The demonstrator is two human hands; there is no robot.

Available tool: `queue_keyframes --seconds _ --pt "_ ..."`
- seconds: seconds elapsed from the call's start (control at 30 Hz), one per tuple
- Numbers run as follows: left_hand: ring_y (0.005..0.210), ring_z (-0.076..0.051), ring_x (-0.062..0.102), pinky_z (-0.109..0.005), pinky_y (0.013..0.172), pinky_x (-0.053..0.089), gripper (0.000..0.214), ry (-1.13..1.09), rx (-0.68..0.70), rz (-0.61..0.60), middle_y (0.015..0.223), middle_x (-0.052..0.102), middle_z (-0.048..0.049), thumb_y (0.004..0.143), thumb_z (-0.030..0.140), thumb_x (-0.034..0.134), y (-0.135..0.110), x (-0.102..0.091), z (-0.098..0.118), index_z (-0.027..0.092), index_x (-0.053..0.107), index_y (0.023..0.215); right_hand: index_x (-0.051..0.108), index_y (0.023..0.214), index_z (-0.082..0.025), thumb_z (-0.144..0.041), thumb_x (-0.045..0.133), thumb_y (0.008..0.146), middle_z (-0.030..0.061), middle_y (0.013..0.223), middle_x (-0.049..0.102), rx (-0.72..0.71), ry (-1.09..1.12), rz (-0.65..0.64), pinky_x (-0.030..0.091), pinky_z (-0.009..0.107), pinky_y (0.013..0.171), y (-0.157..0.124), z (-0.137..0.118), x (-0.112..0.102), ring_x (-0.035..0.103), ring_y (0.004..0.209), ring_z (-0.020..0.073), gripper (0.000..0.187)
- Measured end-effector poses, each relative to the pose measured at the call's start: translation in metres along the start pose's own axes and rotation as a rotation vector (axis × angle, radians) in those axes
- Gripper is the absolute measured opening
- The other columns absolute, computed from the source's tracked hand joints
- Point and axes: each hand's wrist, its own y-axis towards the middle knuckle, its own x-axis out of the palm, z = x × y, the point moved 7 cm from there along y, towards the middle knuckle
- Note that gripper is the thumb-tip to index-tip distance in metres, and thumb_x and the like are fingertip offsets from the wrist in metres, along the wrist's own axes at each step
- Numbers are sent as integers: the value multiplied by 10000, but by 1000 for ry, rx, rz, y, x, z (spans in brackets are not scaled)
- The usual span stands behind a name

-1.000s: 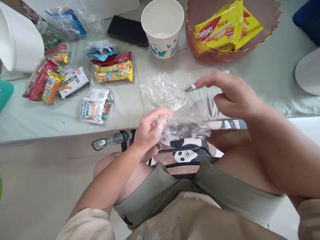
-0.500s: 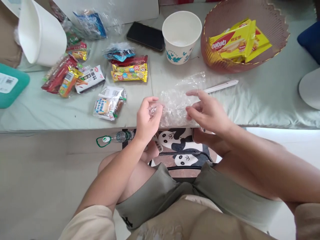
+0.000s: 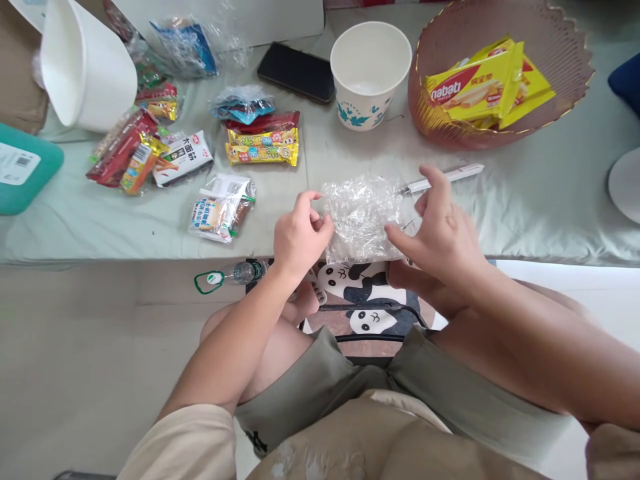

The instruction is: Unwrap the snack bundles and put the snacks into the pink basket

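A crinkled clear plastic bag (image 3: pixel 364 223) lies flat near the front edge of the cloth-covered table. At its left edge is my left hand (image 3: pixel 301 237), thumb and index finger apart, the thumb tip at the plastic; the other fingers curl under. On the right side my right hand (image 3: pixel 445 230) is spread, index finger raised and thumb pointing at the bag, nothing between them. Just beyond the right hand lies a white pen (image 3: pixel 445 178), its dark tip toward the bag.
Behind the bag stand a paper cup (image 3: pixel 370 77) and a pink bowl (image 3: pixel 575 80) with yellow wafer packs (image 3: pixel 475 90). A black phone (image 3: pixel 295 72) lies beside the cup. Snack packs (image 3: pixel 263 147) and a biscuit bag (image 3: pixel 220 210) are at left, near a white tub (image 3: pixel 90 73).
The bag now lies flatter and squarer, its raised far corner down. My right hand has drawn back to the right with its index finger lifted. More of the pen shows.
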Motion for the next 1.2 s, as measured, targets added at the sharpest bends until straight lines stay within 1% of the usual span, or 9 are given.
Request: queue_keyframes --seconds 0.1,0.27,0.33,0.43,0.57,0.8,0.93,1.07,1.2 --pt "574 -169 553 -331 605 428 379 67 21 20 620 528 67 804 154 678 0 1 -1 252 603 1162 482 1455 -196 -382 602 919 186 1214 649 -188 -57 46 529 526 895 0 -19 -12 639 1080 360 580" --pt "980 -260 645 -426 871 529 339 161 200 103 1047 637 -74 811 113 655 -2 -6 13 255 653 1119 592 1329 -187 -273 608 920 178 1357 657 -580 -39 -241 505 497 964 -18 -51 21 604 1240 353 418" --pt "1014 -271 655 -452 924 526 257 161 316 63 1095 663 -87 831 146 644 -7 -9 27 249 668 1066 631 1277 -184 -173 572 906 164 1368 672 -550 -90 -295 503 470 944 -20 -48 34 618 1229 337 376" --pt "1101 -308 689 -502 1001 512 313 141 518 -219 1132 743 -78 825 275 703 -23 0 50 265 669 1136 690 1098 -191 -185 520 938 138 1233 735 -506 -53 -291 506 442 891 -17 -43 39 665 1112 310 233" --pt "1278 -360 670 -577 1151 450 515 173 518 -424 1282 757 -128 791 293 773 -32 8 49 230 639 1284 685 1005 -192 -233 468 963 120 1072 767 -427 96 -284 513 426 869 -9 -38 31 698 988 278 226" --pt "906 -233 779 -396 862 604 142 -46 347 -268 994 825 -56 882 182 609 -16 -7 26 228 710 969 674 1142 -196 -341 573 931 129 1157 767 -399 183 -258 525 465 968 6 -25 21 705 1112 307 275" --pt "850 -218 775 -369 843 590 165 -34 217 -179 888 815 -21 853 211 641 -10 -16 19 250 720 992 678 1007 -224 -328 509 955 83 934 764 -240 202 -267 541 395 841 14 -17 19 719 911 252 205" --pt "779 -202 730 -347 791 557 116 -4 204 -112 831 784 -36 874 296 646 -7 -20 19 222 723 917 630 1195 -221 -317 543 921 19 756 713 -2 229 -212 515 349 704 20 -10 16 676 691 211 304" --pt "624 -144 618 -283 628 479 159 -22 116 -77 698 691 0 920 332 614 -2 -17 11 204 710 919 561 1310 -199 -318 579 908 -7 723 686 49 191 -188 497 341 651 23 -4 21 605 586 186 419"
